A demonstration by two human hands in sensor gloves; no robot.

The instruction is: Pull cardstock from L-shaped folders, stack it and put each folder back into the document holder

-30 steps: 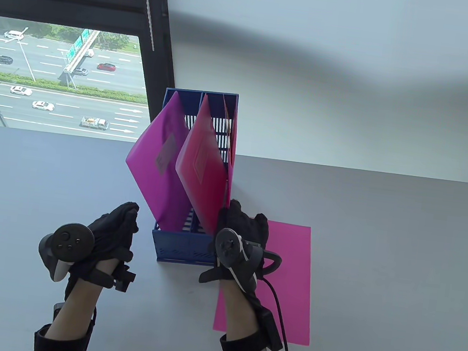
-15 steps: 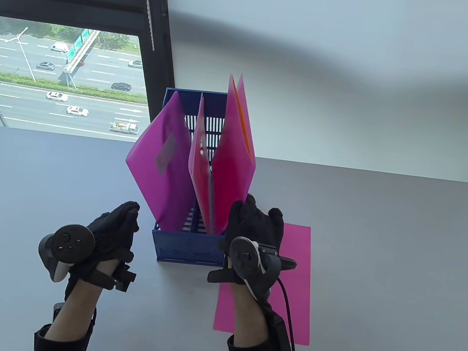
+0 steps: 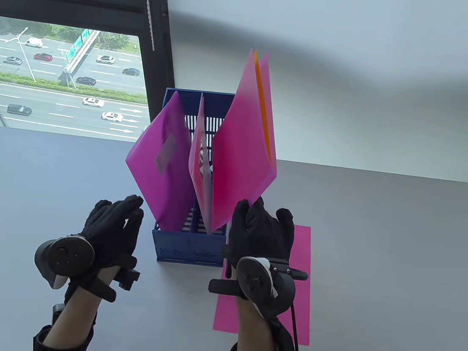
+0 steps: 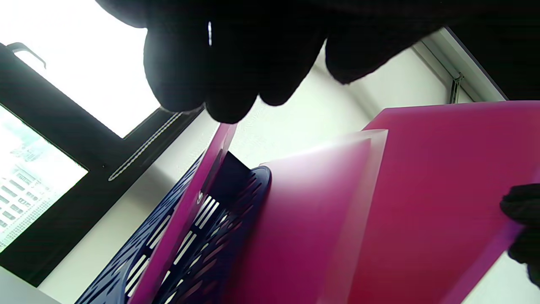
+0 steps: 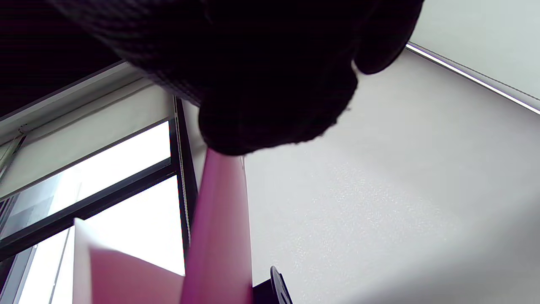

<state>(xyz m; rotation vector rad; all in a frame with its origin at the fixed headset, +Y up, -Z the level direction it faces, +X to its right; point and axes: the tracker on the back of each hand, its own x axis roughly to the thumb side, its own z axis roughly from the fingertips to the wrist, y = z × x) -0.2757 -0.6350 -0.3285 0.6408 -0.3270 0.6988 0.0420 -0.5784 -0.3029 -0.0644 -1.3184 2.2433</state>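
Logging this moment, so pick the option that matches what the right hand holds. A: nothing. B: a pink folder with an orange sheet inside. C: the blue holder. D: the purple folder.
B: the right hand pinches the lower corner of the pink folder, lifted above the blue holder, with an orange sheet showing between its leaves.

Both hands, left (image 3: 113,224) and right (image 3: 260,234), are wearing matt black knit cloth gloves. The lifted folder (image 3: 243,151) is showing translucent, frosted pink plastic. The document holder (image 3: 188,249) is looking like slotted blue plastic. The desk (image 3: 399,255) is appearing smooth, matt grey; the sheet (image 3: 303,286) at its 5 o'clock is looking like flat, matt pink cardstock.
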